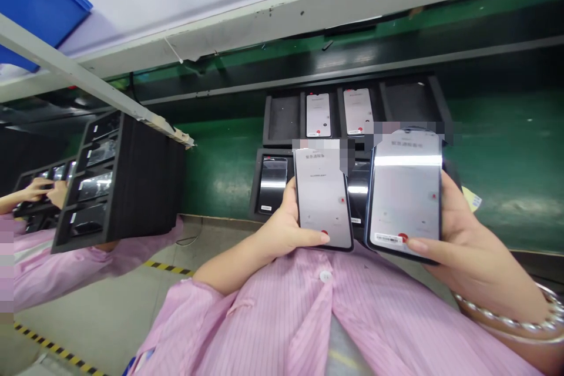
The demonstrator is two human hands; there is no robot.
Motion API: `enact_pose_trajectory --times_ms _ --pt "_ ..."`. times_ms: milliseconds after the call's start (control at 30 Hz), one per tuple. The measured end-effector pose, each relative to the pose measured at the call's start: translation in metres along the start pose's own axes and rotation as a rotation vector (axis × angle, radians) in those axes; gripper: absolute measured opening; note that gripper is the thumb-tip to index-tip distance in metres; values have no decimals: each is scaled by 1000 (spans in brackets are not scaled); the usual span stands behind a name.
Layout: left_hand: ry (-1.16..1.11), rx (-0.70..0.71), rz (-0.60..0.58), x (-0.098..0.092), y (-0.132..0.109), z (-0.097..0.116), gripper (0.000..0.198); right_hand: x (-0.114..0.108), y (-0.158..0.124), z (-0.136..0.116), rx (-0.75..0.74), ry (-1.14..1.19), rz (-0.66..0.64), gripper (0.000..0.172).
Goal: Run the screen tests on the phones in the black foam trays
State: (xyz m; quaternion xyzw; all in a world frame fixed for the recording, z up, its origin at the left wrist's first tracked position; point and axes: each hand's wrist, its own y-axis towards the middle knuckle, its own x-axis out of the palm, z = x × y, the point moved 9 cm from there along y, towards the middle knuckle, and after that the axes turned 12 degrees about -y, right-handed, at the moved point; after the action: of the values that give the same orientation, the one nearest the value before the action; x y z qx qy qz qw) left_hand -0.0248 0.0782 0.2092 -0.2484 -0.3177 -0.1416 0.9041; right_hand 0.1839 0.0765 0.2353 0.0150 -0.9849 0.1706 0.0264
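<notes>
My left hand (pixel 293 226) is closed around a smartphone (pixel 321 194), its thumb over the red button low on the lit screen. In my right hand (pixel 462 229) is a second smartphone (pixel 406 188), with a white label near its bottom edge and my thumb beside the red button. Both phones are tilted up toward me. Behind them lie two black trays with compartments. The far tray (pixel 284 117) holds two lit phones in its middle slots. The near tray (pixel 254 202) shows a dark-screened phone (pixel 273 182) at left and another partly hidden between my phones.
A tall stack of black trays (pixel 145 176) stands at the left on the green bench (pixel 215 176). Beyond it, a co-worker's hands (pixel 44 191) are over more phones. A blue bin (pixel 35 0) sits on the upper shelf, whose pale edge beam (pixel 247 23) crosses above the bench.
</notes>
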Motion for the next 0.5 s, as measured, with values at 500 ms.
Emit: enact_pose_trajectory --times_ms 500 --pt "-122 162 92 -25 42 21 87 -26 33 7 -49 70 49 81"
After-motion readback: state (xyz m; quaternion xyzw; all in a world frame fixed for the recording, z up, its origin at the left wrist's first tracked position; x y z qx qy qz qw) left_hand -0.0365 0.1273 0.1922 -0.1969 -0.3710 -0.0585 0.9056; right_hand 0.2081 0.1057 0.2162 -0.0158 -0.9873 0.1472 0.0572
